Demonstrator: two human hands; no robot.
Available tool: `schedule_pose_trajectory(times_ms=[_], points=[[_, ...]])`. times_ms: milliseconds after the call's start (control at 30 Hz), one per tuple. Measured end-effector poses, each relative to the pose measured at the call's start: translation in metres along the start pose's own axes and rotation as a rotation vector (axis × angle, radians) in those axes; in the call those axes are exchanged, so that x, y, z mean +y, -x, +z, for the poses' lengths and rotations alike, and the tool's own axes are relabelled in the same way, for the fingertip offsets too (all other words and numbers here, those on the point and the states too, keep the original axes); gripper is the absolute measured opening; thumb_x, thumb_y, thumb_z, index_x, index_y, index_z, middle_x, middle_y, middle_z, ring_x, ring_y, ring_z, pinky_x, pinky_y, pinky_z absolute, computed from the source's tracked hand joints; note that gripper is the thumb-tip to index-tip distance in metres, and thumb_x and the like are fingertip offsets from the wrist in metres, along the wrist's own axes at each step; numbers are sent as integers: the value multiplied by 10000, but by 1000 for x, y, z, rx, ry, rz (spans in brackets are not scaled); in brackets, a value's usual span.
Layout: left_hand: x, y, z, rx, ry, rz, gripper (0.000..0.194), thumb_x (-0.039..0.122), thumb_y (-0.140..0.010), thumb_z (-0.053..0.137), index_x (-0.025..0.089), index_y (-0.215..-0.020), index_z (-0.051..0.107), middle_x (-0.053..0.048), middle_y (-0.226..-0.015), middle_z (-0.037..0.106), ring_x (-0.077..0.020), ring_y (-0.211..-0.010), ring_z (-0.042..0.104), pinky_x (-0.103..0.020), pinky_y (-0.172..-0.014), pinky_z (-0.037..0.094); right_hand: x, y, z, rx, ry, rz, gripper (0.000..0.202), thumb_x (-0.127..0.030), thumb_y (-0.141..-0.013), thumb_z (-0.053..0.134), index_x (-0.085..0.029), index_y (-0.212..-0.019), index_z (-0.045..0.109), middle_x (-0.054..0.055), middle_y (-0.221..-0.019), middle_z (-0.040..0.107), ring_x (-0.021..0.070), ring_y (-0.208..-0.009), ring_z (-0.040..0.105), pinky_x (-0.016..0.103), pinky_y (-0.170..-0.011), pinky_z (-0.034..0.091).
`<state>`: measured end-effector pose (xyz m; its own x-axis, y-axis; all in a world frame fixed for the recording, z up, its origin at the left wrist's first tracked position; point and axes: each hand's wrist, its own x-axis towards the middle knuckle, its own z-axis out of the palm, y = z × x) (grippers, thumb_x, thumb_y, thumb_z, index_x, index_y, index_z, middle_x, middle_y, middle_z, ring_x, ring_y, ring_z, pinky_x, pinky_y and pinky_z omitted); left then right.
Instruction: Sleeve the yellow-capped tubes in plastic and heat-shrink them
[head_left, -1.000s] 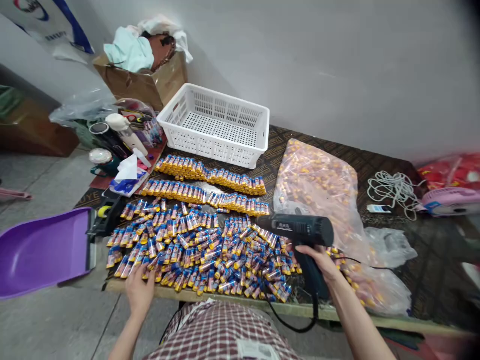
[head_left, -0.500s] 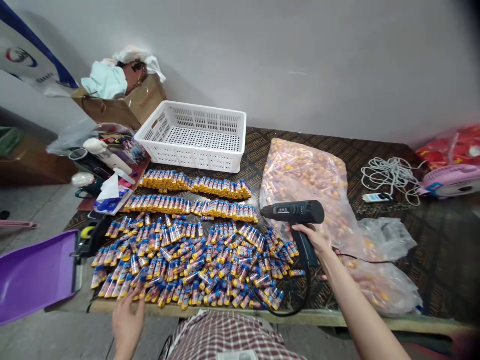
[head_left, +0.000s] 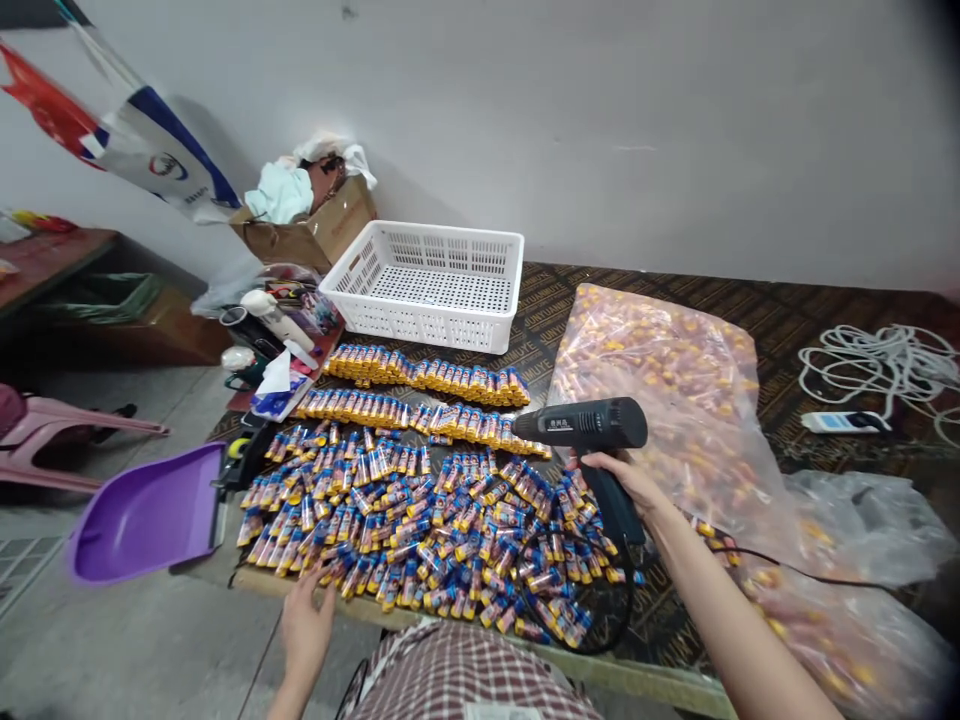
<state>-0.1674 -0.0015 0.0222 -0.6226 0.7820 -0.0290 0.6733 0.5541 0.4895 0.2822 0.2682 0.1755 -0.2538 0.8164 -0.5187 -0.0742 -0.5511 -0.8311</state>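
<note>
My right hand (head_left: pixel 621 475) is wrapped around the handle of a black heat gun (head_left: pixel 589 424). Its nozzle points left, over the right end of the nearer stacked row of small tubes (head_left: pixel 465 424). These tubes have blue tops and yellow bottoms. Many more loose tubes (head_left: pixel 420 520) lie spread in a layer in front of the rows. At the table's front edge, my left hand (head_left: pixel 307 620) has its fingers apart, with the fingertips at the nearest tubes on the left. Whether it touches them I cannot tell.
Behind the rows stands a white plastic basket (head_left: pixel 424 325). A clear bag of tubes (head_left: pixel 667 350) lies to the right, crossed by the gun's black cord (head_left: pixel 810 575). Farther right is a coiled white cable (head_left: pixel 862 365). Bottles (head_left: pixel 274 325) and a purple dustpan (head_left: pixel 150 515) are at the left.
The view has turned left, so the table's contents appear farther right. The heat gun has shifted left relative to the tubes. My left hand remains by the front edge.
</note>
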Motion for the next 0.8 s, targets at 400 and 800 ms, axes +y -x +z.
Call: schedule_pose_trajectory(times_ms=[400,800], points=[[-27,12,-2,22,46,-78,395,415,-708,425,147,-899,642,-144,-992,668,-294,-970,592,-427,-889,448,-13,-40,74,-151,70,-27,226,-281,-600,694,-151,-764,611,54,-684,690,146,-452,579,253,-412,430],[-35,-24,8,-37,47,60,344,405,-722,430,179,-878,638,-136,-1005,663,-294,-1004,580,-428,-906,442,-28,-17,75,-34,162,3,233,-297,-583,698,-156,-745,607,26,-559,647,149,-445,575,246,-416,442]])
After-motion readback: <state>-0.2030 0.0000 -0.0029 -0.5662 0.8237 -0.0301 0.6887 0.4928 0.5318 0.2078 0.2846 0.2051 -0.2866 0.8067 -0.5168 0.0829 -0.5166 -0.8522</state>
